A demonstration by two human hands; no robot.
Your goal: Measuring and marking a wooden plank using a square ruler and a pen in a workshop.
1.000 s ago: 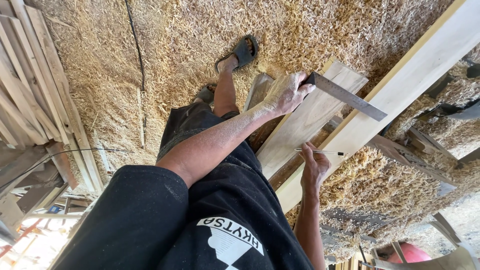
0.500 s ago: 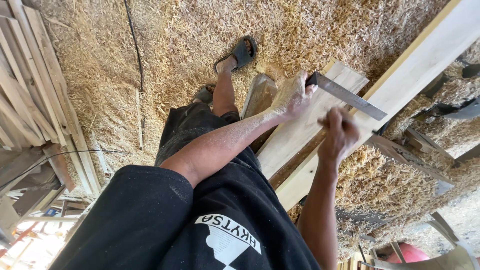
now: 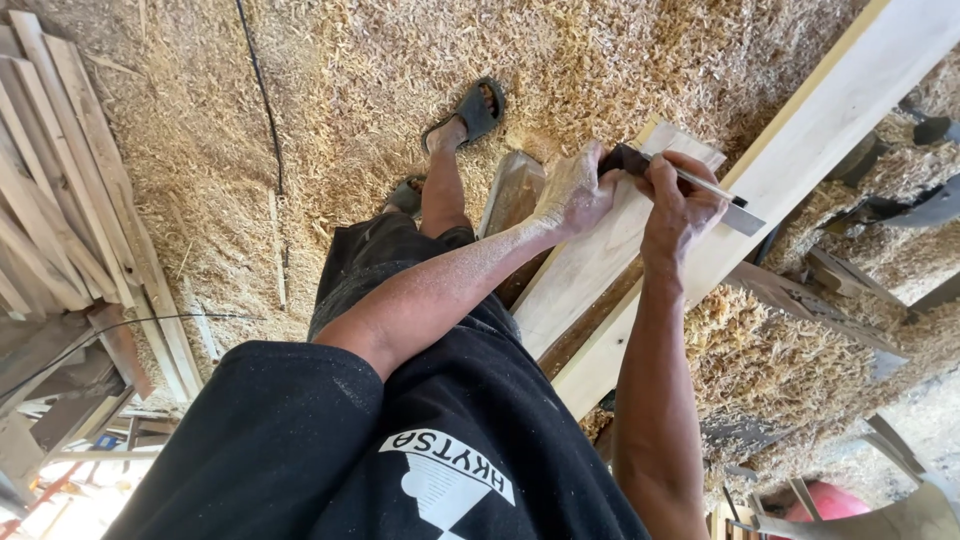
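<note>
Sawdust covers my left hand (image 3: 572,192), which presses down on the dark stock of a try square (image 3: 690,185), fingers closed over it, at the far end of a short pale board (image 3: 590,265). The square's steel blade reaches to the right, across the gap, onto a long pale plank (image 3: 830,130) that lies just beside the short board. My right hand (image 3: 680,205) is above the blade, the grip closed on a thin pencil (image 3: 700,182) that lies along the blade's edge; I cannot tell if the tip touches the wood. Both boards run diagonally away from me over a floor thick with wood shavings (image 3: 350,90). My foot in a dark sandal (image 3: 472,108) stands in the shavings to the left of the boards. More wooden slats (image 3: 60,190) are stacked at the far left.
</note>
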